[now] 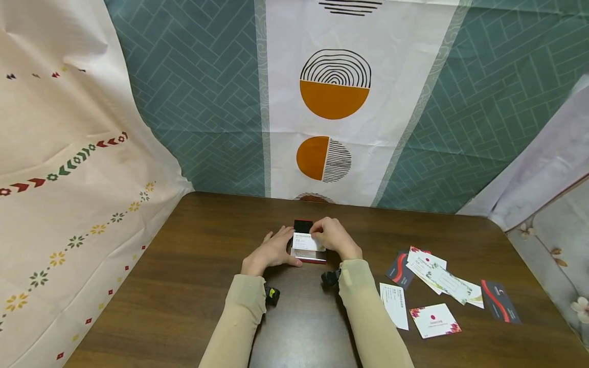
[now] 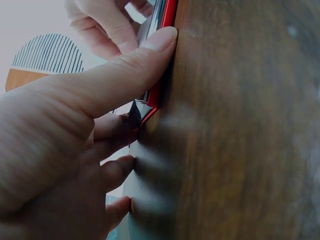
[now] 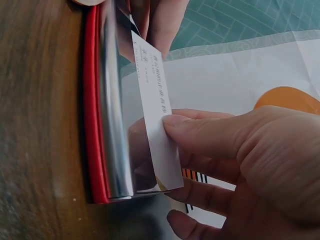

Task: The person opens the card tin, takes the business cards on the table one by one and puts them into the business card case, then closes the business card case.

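A red-edged business card case (image 1: 309, 255) with a shiny metal front lies open on the table, its black lid lining (image 1: 302, 226) showing at the far side. My left hand (image 1: 270, 251) holds the case at its left end, thumb (image 2: 162, 39) along the near edge and fingers at the side. Between thumb and fingers my right hand (image 1: 336, 237) pinches a white business card (image 3: 159, 125) by its right end. The printed card lies over the open case, its lower edge close to the metal front. Dark print shows on the card's face.
Several business cards lie on the wooden table (image 1: 198, 306) to the right: a dark one with a red stripe (image 1: 500, 301), a white one with red flowers (image 1: 434, 321), a plain white one (image 1: 393, 305) and an overlapping pile (image 1: 444, 278). Patterned cloth (image 1: 207, 102) hangs behind.
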`<state>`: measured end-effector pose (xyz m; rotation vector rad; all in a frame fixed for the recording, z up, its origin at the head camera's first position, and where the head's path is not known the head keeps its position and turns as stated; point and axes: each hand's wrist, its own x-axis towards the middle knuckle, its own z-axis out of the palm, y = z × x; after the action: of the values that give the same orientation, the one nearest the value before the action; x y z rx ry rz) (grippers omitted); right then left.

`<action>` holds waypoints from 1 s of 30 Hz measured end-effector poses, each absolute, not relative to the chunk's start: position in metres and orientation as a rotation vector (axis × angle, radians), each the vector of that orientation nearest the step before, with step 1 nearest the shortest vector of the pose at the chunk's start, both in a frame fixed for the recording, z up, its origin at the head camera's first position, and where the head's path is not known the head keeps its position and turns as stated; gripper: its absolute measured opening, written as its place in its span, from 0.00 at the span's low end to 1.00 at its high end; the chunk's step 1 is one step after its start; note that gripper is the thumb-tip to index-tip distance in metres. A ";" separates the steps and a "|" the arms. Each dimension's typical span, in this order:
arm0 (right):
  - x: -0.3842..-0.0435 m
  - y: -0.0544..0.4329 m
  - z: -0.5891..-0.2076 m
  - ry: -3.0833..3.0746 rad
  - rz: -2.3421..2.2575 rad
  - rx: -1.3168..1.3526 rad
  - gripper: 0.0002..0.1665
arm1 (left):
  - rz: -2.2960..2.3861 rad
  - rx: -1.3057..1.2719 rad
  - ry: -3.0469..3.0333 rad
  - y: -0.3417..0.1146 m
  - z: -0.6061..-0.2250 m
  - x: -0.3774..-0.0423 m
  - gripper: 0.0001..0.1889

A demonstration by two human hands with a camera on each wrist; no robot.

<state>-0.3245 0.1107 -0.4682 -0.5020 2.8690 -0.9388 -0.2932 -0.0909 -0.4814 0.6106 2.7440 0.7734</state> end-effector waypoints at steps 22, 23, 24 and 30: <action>-0.312 0.109 -0.465 2.814 -0.862 -0.552 0.06 | 0.747 0.593 2.742 -0.091 -0.479 -0.291 0.52; -0.311 0.109 -0.465 2.814 -0.855 -0.544 0.06 | 0.750 0.593 2.742 -0.091 -0.479 -0.291 0.52; -0.311 0.108 -0.464 2.811 -0.851 -0.536 0.06 | 0.747 0.596 2.743 -0.092 -0.479 -0.291 0.52; -0.308 0.107 -0.461 2.806 -0.841 -0.530 0.06 | 0.755 0.600 2.742 -0.091 -0.477 -0.291 0.51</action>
<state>-0.3083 0.1066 -0.4609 -0.5298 2.8063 -0.8414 -0.2908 -0.0915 -0.4773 0.5997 2.7424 0.7550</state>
